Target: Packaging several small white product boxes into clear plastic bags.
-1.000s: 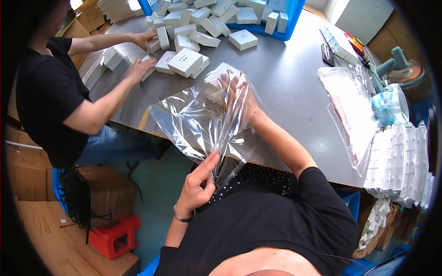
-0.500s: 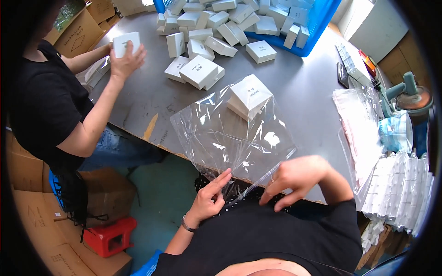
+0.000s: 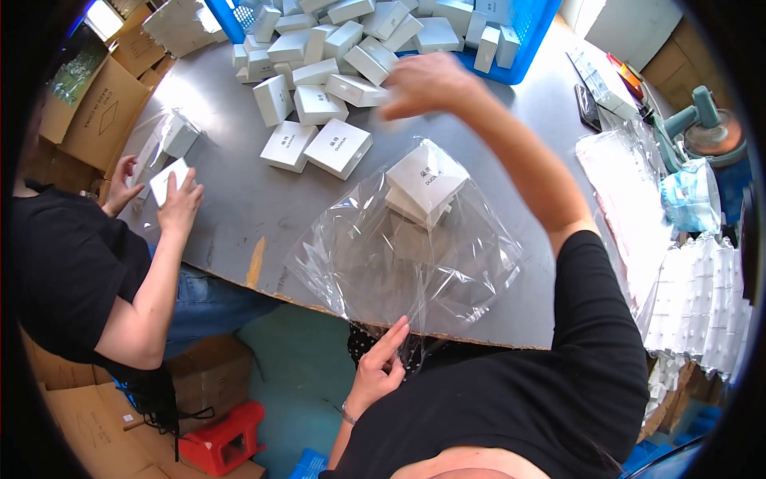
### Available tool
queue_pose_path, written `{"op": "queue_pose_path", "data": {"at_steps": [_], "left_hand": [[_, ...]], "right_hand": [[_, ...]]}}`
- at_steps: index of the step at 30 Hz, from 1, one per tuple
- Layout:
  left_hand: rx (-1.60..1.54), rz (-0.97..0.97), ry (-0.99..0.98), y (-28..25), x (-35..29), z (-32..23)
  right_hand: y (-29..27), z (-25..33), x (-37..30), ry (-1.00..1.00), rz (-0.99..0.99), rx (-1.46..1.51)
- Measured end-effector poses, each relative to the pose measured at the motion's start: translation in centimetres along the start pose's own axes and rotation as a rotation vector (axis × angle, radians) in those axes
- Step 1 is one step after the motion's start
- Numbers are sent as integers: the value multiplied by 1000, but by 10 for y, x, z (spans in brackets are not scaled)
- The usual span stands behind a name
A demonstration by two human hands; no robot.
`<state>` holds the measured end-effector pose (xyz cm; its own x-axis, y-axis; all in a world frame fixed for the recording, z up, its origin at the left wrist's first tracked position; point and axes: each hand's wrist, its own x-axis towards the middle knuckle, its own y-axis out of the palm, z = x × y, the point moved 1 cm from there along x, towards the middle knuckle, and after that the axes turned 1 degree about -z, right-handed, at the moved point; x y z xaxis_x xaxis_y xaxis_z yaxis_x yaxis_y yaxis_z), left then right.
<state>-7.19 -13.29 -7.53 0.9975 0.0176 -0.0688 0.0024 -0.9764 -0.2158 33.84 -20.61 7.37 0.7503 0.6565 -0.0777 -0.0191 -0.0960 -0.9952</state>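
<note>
A large clear plastic bag [image 3: 383,263] lies over the near edge of the table, with small white boxes [image 3: 427,177] inside its far end. My left hand [image 3: 378,369] pinches the bag's near end at the table edge, index finger stretched along the film. My right hand [image 3: 431,84] reaches far across the table, over the near side of the white box pile. Its fingers are smeared by motion and partly hidden; a whitish blur shows beneath them, and I cannot tell if they hold a box. Two loose white boxes [image 3: 338,149] lie left of the bag.
A blue crate [image 3: 523,68] spills white boxes at the back. On the left a co-worker's hand [image 3: 182,199] holds a white box beside a clear bag of boxes [image 3: 166,144]. Flat plastic bags [image 3: 618,199], a phone [image 3: 588,107] and a tape dispenser [image 3: 702,128] lie on the right.
My right hand has left the bag's near edge and swung forward to the boxes. My left hand stays on the bag. The co-worker has lowered a white box toward their bag.
</note>
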Motion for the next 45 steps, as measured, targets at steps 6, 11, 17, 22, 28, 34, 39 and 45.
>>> {"op": "queue_pose_path", "data": {"at_steps": [6,11,17,22,28,34,39,45], "left_hand": [[-74,94,-80,-14,15,10],[-15,67,-89,-14,17,4],[-3,-68,-6,-13,7,5],[217,-24,335,-17,4,-4],[550,-19,422,-16,7,-41],[438,-118,353,-3,3,-56],[457,-209,501,7,12,-71],[426,-80,544,31,1,-76]], "right_hand": [[71,-98,-8,223,517,-279],[110,-108,35,451,-397,-88],[121,-133,26,381,-458,243],[128,-111,-114,356,-310,287],[160,-119,-166,312,-599,379],[117,-17,-300,-196,-374,2091],[115,59,-304,-288,-173,1162],[132,89,-218,-79,-586,599]]}}
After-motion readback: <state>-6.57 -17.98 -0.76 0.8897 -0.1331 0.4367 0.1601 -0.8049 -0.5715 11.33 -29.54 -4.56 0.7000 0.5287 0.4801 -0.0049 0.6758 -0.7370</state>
